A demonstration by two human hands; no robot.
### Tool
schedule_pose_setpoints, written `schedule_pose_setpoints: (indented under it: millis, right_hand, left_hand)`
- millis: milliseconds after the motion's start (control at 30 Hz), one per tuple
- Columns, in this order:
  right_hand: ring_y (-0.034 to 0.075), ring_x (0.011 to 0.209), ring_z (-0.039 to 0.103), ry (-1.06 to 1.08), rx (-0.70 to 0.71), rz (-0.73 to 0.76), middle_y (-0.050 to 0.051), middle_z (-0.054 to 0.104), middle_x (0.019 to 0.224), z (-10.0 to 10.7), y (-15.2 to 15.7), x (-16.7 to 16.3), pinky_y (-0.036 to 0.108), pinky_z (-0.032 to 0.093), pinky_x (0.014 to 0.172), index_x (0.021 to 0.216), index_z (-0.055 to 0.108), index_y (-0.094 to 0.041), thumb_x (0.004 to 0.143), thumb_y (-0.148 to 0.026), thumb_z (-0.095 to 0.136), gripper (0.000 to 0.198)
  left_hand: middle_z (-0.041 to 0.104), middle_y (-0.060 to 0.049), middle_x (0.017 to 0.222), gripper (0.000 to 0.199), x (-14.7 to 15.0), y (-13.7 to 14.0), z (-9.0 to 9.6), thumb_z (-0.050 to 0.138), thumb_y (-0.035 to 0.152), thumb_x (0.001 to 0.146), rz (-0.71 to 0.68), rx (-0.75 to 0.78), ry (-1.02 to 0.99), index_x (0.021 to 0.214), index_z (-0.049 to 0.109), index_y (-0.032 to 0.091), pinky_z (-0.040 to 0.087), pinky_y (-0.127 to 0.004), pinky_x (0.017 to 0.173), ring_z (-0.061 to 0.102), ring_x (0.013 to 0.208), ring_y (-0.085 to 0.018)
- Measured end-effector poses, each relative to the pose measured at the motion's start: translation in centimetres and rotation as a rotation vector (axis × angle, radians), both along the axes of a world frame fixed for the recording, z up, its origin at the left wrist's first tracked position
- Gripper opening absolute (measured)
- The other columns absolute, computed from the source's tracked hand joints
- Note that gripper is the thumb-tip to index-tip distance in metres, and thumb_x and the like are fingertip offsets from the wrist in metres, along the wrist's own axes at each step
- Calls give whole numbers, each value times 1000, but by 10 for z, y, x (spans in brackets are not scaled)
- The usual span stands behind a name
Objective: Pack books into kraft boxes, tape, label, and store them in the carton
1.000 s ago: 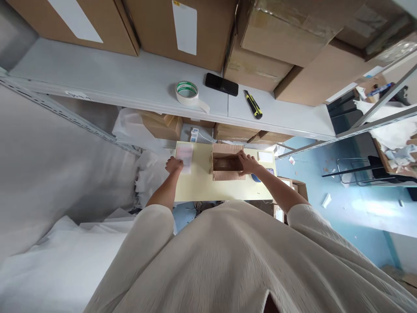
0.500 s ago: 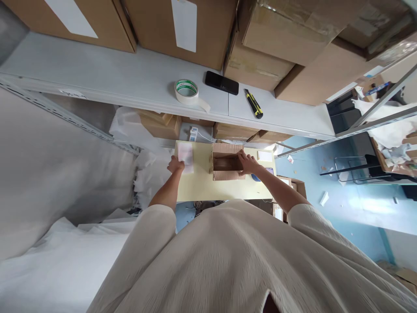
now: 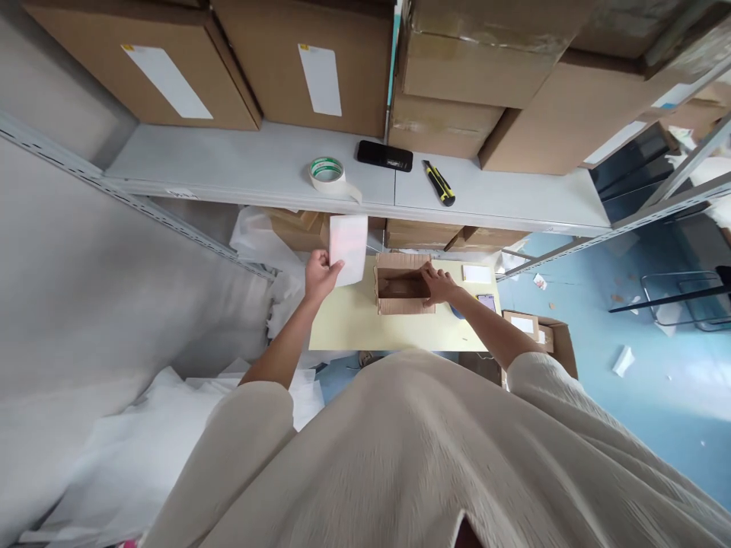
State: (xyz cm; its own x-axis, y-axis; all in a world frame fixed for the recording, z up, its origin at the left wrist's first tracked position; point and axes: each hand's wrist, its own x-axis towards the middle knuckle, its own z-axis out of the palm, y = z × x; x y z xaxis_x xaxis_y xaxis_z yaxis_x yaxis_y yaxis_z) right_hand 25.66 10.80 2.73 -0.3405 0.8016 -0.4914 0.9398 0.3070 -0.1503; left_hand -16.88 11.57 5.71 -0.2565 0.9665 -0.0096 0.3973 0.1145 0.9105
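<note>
My left hand point(image 3: 322, 274) grips a flat, pale pink packet in a whitish translucent wrap point(image 3: 348, 247) by its lower left edge, thumb in front. The packet is held up above the left part of the pale yellow table point(image 3: 343, 327). An open cardboard box point(image 3: 404, 306) lies on the table with its flaps spread; its inside is brown and shadowed, with no contents I can make out. My right hand point(image 3: 438, 285) holds the right end wall of this box, fingers over the edge.
Above the table runs a grey shelf point(image 3: 228, 164) with a tape roll point(image 3: 327, 173), a black phone-like object point(image 3: 384, 156), a yellow-black utility knife point(image 3: 438, 183) and large cartons point(image 3: 354, 76). White sheets point(image 3: 131, 434) are heaped at left. A phone point(image 3: 486, 301) lies right of my hand.
My left hand has lifted the pink packet off the table and brought it up and right. My right hand stays on the box. The view has shifted slightly.
</note>
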Motion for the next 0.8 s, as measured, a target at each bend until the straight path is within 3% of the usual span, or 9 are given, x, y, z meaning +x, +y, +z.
schedule_pose_setpoints:
  millis: [133,233,367,500,667,800]
  right_hand:
    - [59,153,46,-1,16,5,26,7,193,0,-1,1,70,40,125,183,26,-23,64,-67,103,149]
    - [58,155,44,23,29,-6,24,3,194,2,-5,3,68,39,126,185,23,-24,68,-67,101,147]
    - [54,160,40,65,32,-35,22,4,195,6,-13,9,65,39,127,186,18,-26,75,-61,97,141]
    - [52,166,35,96,18,-103,22,5,195,11,-21,19,64,37,131,186,15,-27,81,-53,93,133]
    - [52,169,31,123,36,-236,22,6,195,12,-28,32,67,34,133,187,7,-25,90,-48,82,125]
    - [53,168,33,182,49,-312,22,11,194,6,-28,41,70,35,133,187,2,-25,90,-46,79,126]
  left_hand:
    - [74,1,97,31,42,3,51,83,32,86,-155,159,126,103,58,25,55,-29,84,70,90,-19]
    - [75,-1,100,24,84,5,62,81,28,89,-293,134,258,104,62,26,55,-33,87,71,93,-22]
    - [77,-5,98,19,128,6,45,80,19,89,-536,18,457,100,66,26,54,-37,91,71,95,-27]
    - [78,-7,103,18,147,9,21,79,19,89,-694,-37,567,100,67,25,51,-38,94,69,102,-29]
    - [78,-4,103,19,156,12,6,80,25,93,-788,-172,665,106,66,27,49,-39,94,70,103,-30]
    - [80,-7,116,32,159,10,1,86,23,89,-788,-159,666,116,70,26,48,-46,111,72,120,-34]
